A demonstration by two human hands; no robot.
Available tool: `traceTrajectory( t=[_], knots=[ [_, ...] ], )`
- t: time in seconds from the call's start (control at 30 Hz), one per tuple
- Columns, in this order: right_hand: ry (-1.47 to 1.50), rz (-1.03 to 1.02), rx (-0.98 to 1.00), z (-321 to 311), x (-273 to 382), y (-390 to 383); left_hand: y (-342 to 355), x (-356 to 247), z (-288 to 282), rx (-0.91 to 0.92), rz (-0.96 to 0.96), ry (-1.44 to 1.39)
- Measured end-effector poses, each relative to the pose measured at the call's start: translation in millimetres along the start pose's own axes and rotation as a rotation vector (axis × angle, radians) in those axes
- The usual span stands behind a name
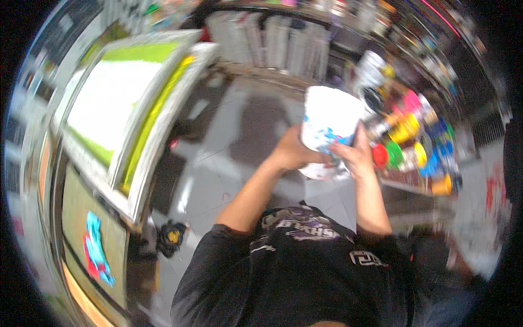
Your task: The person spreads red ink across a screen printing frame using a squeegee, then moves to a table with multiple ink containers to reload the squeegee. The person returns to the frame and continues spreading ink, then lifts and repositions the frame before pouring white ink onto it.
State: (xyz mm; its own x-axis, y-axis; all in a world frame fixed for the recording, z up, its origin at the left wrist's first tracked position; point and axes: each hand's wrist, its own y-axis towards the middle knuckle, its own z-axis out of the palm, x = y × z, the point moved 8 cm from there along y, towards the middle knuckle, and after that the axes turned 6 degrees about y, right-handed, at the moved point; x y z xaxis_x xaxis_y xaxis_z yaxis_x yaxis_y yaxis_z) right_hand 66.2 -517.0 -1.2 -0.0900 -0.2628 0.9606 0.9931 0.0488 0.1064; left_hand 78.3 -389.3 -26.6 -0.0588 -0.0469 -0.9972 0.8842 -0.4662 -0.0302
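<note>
I hold a white plastic tub (329, 117) smeared with blue paint in front of my chest, with both hands on it. My left hand (291, 152) grips its lower left side. My right hand (354, 155) wraps the lower right side, fingers over the blue smears. The tub is tilted, its bottom turned up toward the camera. The picture is blurred by motion.
A framed printing screen (125, 103) with white and lime-green mesh lies at the left above a platen with a blue and red print (95, 250). Several colourful paint bottles (414, 147) crowd a shelf at the right. A grey floor (229, 141) lies below.
</note>
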Motion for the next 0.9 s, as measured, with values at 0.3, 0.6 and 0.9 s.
traceTrajectory(
  t=[0.3,0.6,0.9],
  knots=[
    [0.058,0.069,0.232,78,-68,50,-96,-11,-118,-0.425,0.144,-0.13],
    [0.107,0.113,0.073,116,-119,102,-215,-57,-199,-0.912,0.346,-0.193],
    [-0.019,0.141,0.105,119,-139,207,-278,-70,-228,-1.472,0.558,-0.147]
  ],
)
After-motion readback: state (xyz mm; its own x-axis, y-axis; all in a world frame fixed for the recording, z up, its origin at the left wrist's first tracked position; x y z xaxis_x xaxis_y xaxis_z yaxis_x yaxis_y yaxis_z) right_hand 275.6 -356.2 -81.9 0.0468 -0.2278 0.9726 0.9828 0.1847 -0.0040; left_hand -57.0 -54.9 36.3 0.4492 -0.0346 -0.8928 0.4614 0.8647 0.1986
